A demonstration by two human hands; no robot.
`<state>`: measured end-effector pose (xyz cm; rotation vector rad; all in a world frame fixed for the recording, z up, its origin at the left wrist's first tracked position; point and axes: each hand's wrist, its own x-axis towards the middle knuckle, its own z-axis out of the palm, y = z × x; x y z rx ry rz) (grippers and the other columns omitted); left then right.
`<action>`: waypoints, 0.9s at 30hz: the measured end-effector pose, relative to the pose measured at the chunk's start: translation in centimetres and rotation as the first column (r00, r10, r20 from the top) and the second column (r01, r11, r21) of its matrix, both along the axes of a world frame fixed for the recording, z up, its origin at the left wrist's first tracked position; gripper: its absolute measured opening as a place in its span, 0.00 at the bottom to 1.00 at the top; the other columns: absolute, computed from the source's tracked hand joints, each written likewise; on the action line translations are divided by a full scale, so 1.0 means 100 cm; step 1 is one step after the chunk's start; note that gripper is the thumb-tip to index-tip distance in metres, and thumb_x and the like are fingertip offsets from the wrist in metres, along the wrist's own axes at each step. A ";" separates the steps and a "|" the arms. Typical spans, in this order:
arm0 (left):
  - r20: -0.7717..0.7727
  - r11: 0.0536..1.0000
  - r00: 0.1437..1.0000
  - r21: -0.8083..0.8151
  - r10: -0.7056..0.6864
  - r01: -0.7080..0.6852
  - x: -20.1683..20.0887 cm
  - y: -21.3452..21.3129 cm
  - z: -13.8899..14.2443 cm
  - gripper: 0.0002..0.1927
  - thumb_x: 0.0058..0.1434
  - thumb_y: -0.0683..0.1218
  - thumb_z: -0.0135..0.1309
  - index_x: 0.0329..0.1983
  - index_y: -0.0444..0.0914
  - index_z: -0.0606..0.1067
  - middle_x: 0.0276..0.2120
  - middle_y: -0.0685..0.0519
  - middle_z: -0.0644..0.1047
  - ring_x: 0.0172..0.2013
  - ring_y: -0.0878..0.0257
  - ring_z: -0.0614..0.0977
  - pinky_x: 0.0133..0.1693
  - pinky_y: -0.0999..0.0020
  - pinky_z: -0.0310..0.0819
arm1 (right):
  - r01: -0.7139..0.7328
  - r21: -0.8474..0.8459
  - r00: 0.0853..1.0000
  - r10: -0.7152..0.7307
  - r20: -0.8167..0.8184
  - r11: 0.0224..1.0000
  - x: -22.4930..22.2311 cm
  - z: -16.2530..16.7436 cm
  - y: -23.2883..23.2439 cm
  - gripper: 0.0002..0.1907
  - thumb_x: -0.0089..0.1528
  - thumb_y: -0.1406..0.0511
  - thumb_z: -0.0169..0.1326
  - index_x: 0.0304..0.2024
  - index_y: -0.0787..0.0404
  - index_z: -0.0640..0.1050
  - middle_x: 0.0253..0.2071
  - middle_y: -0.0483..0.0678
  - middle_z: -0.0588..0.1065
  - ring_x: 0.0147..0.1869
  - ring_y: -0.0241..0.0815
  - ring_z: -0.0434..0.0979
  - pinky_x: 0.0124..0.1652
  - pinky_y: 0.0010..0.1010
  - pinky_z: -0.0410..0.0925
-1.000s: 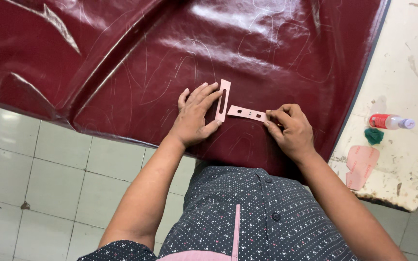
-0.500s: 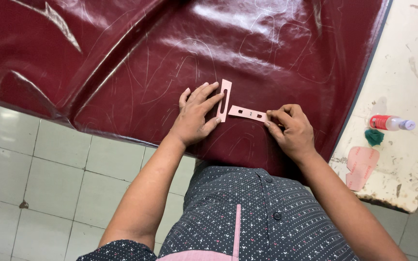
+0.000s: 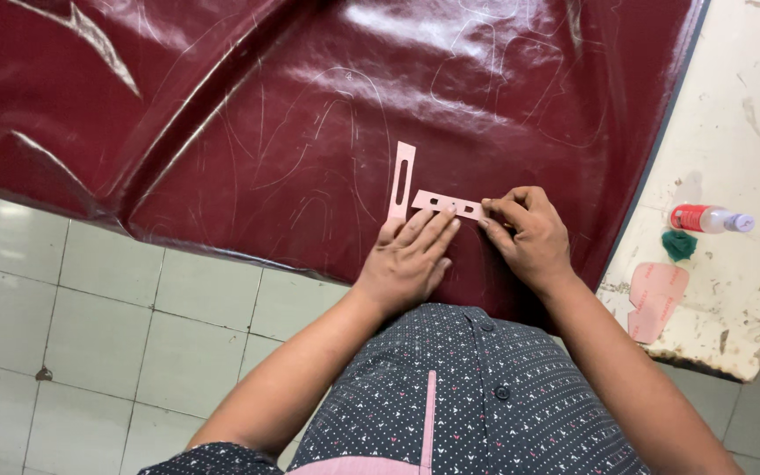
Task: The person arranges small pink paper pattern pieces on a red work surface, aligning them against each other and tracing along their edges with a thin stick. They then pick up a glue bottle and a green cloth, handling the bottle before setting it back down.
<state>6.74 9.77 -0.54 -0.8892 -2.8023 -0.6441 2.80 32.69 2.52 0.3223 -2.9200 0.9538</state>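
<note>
A dark red leather sheet (image 3: 266, 132), marked with faint traced outlines, lies spread over the table. Two pink slotted template strips rest on it: one upright (image 3: 402, 180), one lying crosswise (image 3: 446, 204), their ends almost meeting. My left hand (image 3: 411, 259) lies flat on the leather just below them, its fingertips at the foot of the upright strip and the lower edge of the crosswise one. My right hand (image 3: 529, 233) has its fingers pinched together on the right end of the crosswise strip.
The white, worn table top (image 3: 732, 132) shows at the right, with a red bottle with a pale cap (image 3: 710, 218), a small green lump (image 3: 679, 244) and pink cut-out pieces (image 3: 657, 295) near its chipped edge. White floor tiles (image 3: 90, 334) lie below the leather's hanging edge.
My left hand has slid from beside the upright strip down and to the right, under the crosswise strip. The right hand stays at that strip's right end.
</note>
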 end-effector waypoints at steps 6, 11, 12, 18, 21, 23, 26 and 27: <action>-0.026 0.985 0.999 -0.166 0.045 -0.049 0.003 0.013 -0.010 0.31 0.71 0.58 0.46 0.74 0.42 0.66 0.75 0.55 0.60 0.76 0.61 0.54 0.73 0.48 0.35 | -0.008 -0.029 1.000 0.008 0.000 1.000 -0.002 -0.001 0.003 0.13 0.60 0.64 0.66 0.47 0.57 0.84 0.44 0.47 0.74 0.39 0.39 0.78 0.39 0.31 0.73; -0.049 0.978 0.996 -0.195 0.069 -0.077 0.006 0.017 -0.010 0.32 0.70 0.58 0.45 0.75 0.43 0.65 0.76 0.57 0.58 0.76 0.61 0.52 0.72 0.48 0.30 | 0.044 -0.066 0.997 -0.039 0.068 0.997 0.004 0.008 0.016 0.12 0.63 0.68 0.61 0.50 0.60 0.82 0.44 0.47 0.75 0.37 0.41 0.78 0.38 0.31 0.72; -0.062 0.976 0.996 -0.200 0.069 -0.080 0.006 0.017 -0.010 0.32 0.70 0.58 0.45 0.75 0.43 0.65 0.76 0.57 0.58 0.76 0.61 0.52 0.72 0.47 0.30 | 0.075 -0.060 0.996 -0.071 0.062 0.995 0.008 0.010 0.018 0.11 0.65 0.69 0.60 0.50 0.59 0.82 0.43 0.47 0.76 0.36 0.40 0.78 0.38 0.30 0.73; -0.095 0.978 0.992 -0.187 0.077 -0.094 0.005 0.017 -0.011 0.33 0.69 0.58 0.47 0.75 0.44 0.66 0.76 0.57 0.59 0.76 0.61 0.53 0.72 0.49 0.30 | -0.127 0.031 0.992 0.127 0.005 0.991 0.035 0.012 0.016 0.14 0.61 0.65 0.62 0.51 0.57 0.82 0.39 0.47 0.76 0.36 0.43 0.80 0.36 0.33 0.73; -0.067 0.982 0.994 -0.164 0.081 -0.091 0.005 0.019 -0.011 0.33 0.68 0.58 0.49 0.74 0.43 0.67 0.76 0.57 0.60 0.75 0.62 0.55 0.72 0.49 0.32 | -0.127 0.078 0.992 0.128 -0.009 0.989 0.042 0.007 0.011 0.19 0.59 0.63 0.64 0.54 0.56 0.81 0.38 0.47 0.75 0.37 0.45 0.78 0.36 0.35 0.72; -0.049 0.985 0.995 -0.149 0.085 -0.092 0.005 0.019 -0.011 0.33 0.68 0.58 0.50 0.74 0.43 0.67 0.75 0.57 0.60 0.75 0.62 0.56 0.72 0.50 0.33 | -0.128 0.111 0.991 0.131 -0.017 0.985 0.043 0.004 0.011 0.22 0.60 0.62 0.63 0.57 0.56 0.79 0.39 0.47 0.75 0.37 0.45 0.78 0.36 0.36 0.72; -0.045 0.984 0.995 -0.147 0.089 -0.095 0.005 0.019 -0.011 0.33 0.67 0.58 0.50 0.74 0.43 0.67 0.75 0.57 0.61 0.75 0.63 0.57 0.72 0.51 0.33 | -0.114 0.155 0.992 0.121 -0.037 0.981 0.042 0.000 0.011 0.25 0.60 0.61 0.63 0.60 0.57 0.78 0.39 0.47 0.74 0.37 0.45 0.78 0.35 0.36 0.72; -0.048 0.984 0.995 -0.149 0.092 -0.098 0.005 0.019 -0.011 0.33 0.66 0.58 0.50 0.74 0.43 0.67 0.75 0.57 0.61 0.75 0.63 0.57 0.72 0.52 0.34 | -0.107 0.170 0.992 0.116 -0.045 0.980 0.042 -0.001 0.012 0.25 0.61 0.60 0.63 0.60 0.57 0.78 0.39 0.47 0.74 0.37 0.45 0.78 0.35 0.36 0.72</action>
